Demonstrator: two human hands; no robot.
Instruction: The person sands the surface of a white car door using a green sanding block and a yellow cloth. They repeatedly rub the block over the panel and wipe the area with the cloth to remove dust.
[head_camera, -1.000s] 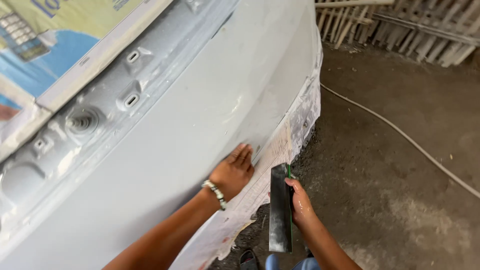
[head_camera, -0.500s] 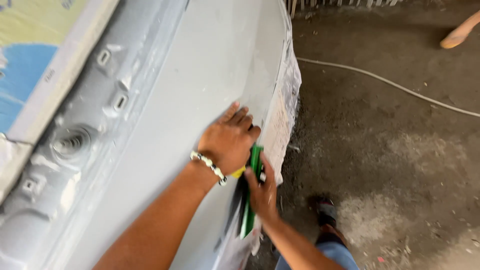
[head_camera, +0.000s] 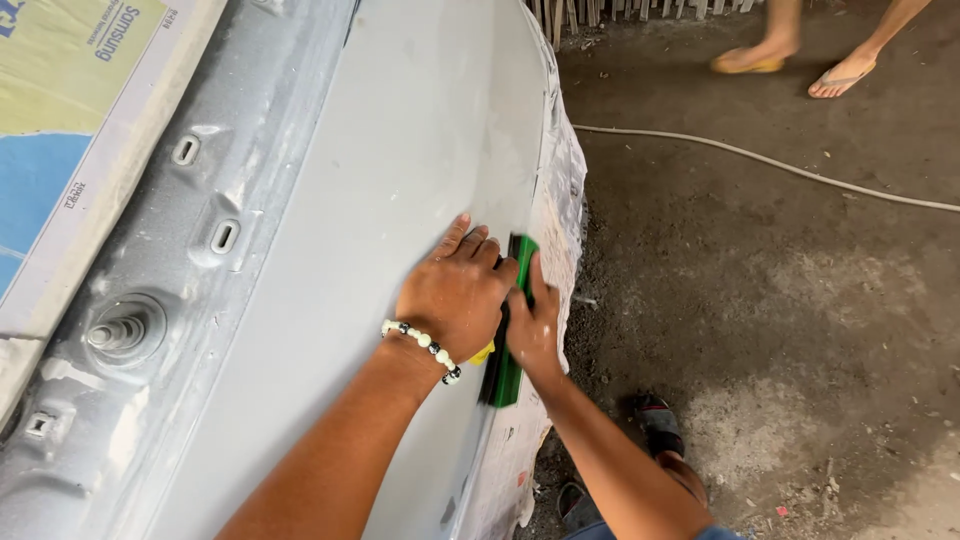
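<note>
A grey primed car body panel (head_camera: 400, 150) fills the left and middle of the head view. My left hand (head_camera: 455, 290), with a beaded bracelet on the wrist, lies flat on the panel near its right edge. My right hand (head_camera: 532, 322) grips a long green and black sanding block (head_camera: 508, 375) and presses it against the panel's edge, right beside the left hand. A bit of yellow (head_camera: 483, 353) shows under the left palm. Masking paper (head_camera: 560, 200) hangs along the panel's edge.
A pale hose (head_camera: 760, 160) runs across the concrete floor at the right. Another person's feet in sandals (head_camera: 790, 60) stand at the top right. A printed cardboard sheet (head_camera: 70, 110) covers the upper left. My own sandalled foot (head_camera: 660, 425) is on the floor below.
My right hand brought the block from beside the panel up onto its edge next to the left hand. The view shifted, bringing another person's feet into sight.
</note>
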